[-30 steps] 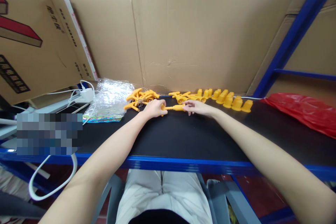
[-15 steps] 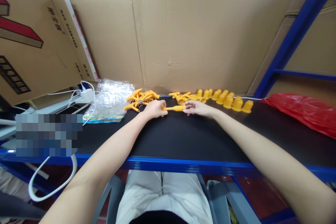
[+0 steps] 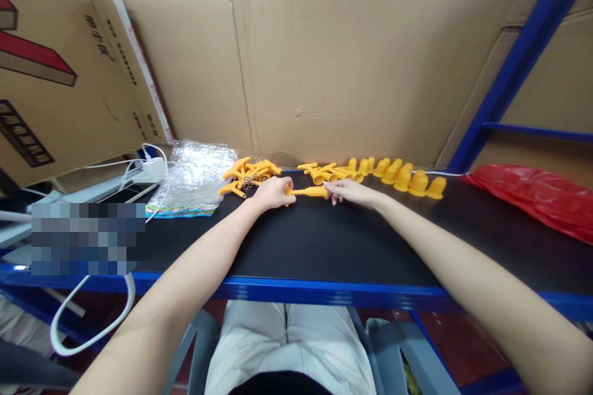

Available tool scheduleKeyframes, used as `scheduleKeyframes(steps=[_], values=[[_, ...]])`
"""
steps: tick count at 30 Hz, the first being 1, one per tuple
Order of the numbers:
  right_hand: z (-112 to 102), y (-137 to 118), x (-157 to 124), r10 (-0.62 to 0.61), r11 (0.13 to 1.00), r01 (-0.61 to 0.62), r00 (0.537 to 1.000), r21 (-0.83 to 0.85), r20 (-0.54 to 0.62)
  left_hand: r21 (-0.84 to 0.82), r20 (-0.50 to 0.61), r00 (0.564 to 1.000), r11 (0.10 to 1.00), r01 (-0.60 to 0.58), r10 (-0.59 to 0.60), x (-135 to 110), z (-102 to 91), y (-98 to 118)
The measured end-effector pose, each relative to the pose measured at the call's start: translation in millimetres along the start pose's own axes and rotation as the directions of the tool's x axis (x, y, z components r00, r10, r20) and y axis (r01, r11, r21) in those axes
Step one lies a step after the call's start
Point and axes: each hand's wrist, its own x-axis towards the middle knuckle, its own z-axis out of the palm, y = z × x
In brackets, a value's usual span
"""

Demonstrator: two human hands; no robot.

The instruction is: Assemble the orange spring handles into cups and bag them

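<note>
L hand (image 3: 273, 192), R hand (image 3: 349, 191) grip yellow peg (image 3: 309, 192).

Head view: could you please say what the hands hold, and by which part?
A yellow screw-like piece: the left hand holds its left end, the right hand its wider right end.

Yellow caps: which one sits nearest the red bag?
The cap at the row's right end; all others lie farther left, away from the bag.
</note>
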Motion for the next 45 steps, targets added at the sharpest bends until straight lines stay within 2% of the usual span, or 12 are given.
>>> scheduleKeyframes(steps=[7, 33, 40, 43, 45], values=[[-1.0, 1.6, -1.7, -0.060, 0.994, 0.058, 0.998, 0.095, 0.019, 0.001, -0.009, 1.000, 1.000, -0.021, 0.021, 0.7, 1.9, -1.8], [-1.5, -3.6, -4.5, -0.034, 0.990, 0.033, 0.999, 0.134, 0.008, -0.006, -0.011, 0.999, 0.999, -0.053, 0.053, 2.0, 3.9, -4.8], [-3.8, 0.5, 0.2, -0.045, 0.973, 0.068, 0.993, 0.222, -0.105, -0.049, -0.052, 0.996, 0.996, -0.073, 0.070, -1.0, -1.6, -5.2], [-12.6, 2.8, 2.5, -0.037, 0.974, 0.088, 0.971, 0.208, -0.236, -0.082, -0.110, 0.993, 0.996, -0.042, 0.033, -1.7, -4.7, -6.9], [-19.8, 3.4, 3.4, -0.027, 0.974, 0.102, 0.938, 0.201, -0.345, -0.077, -0.156, 0.988, 0.997, 0.001, -0.013, -1.1, -5.1, -9.1]])
